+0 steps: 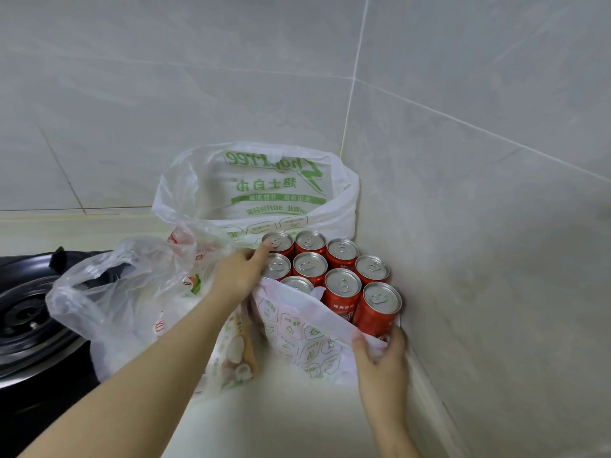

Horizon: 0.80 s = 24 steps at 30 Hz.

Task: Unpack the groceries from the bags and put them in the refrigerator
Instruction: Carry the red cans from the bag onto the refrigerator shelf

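Several red soda cans (342, 280) stand upright in the counter's corner, inside a white plastic bag (274, 190) with green print. My right hand (380, 350) grips the bag's lowered front edge beside the nearest can. My left hand (243, 271) reaches over the bag's left side, index finger touching the top of a rear can; whether it holds the bag edge is hidden. Left of it sits a clear plastic bag (122, 292) with packaged food inside.
A black gas stove (26, 325) fills the left edge. A printed food packet (236, 355) lies under my left forearm. Grey tiled walls meet in a corner just behind and to the right of the cans. The pale countertop (287, 418) extends toward me.
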Each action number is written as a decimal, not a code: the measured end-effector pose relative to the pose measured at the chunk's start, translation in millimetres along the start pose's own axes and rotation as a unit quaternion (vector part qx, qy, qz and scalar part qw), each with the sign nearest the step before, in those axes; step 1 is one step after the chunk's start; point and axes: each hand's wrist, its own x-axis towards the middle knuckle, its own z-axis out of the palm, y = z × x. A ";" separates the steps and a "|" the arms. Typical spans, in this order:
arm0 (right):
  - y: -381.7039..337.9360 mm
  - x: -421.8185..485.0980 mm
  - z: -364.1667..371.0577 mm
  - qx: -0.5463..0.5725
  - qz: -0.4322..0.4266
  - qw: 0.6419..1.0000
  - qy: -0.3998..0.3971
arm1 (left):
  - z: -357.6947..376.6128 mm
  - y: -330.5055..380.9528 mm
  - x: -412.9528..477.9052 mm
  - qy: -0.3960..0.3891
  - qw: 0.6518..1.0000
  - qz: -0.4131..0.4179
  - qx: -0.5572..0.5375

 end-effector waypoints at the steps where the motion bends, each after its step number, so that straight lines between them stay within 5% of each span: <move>1: 4.2 -2.1 1.5 -0.026 0.000 1.000 -0.003 | -1.3 -3.8 -9.6 -0.006 0.999 0.029 0.022; 6: 12.1 -2.6 9.4 -0.098 -0.035 0.995 0.008 | -7.2 -30.6 -23.3 -0.016 0.975 0.162 0.151; 10: 6.0 -11.6 11.5 -0.068 0.005 0.996 0.050 | -13.5 -42.4 -30.2 -0.003 0.979 0.189 0.077; 14: 10.3 -21.1 12.2 -0.123 -0.112 0.984 0.058 | -13.3 -53.6 -32.9 0.022 0.953 0.278 0.119; 17: 19.2 -21.2 12.7 -0.156 -0.123 0.980 0.018 | -13.1 -60.3 -34.0 0.035 0.921 0.333 0.199; 20: 21.6 -22.3 8.4 -0.235 -0.167 0.957 0.030 | -9.0 -62.1 -40.8 0.023 0.880 0.332 0.338; 24: 13.4 -34.3 -0.4 -0.407 -0.046 0.903 -0.132 | 7.0 -50.5 -62.8 -0.029 0.818 0.197 0.539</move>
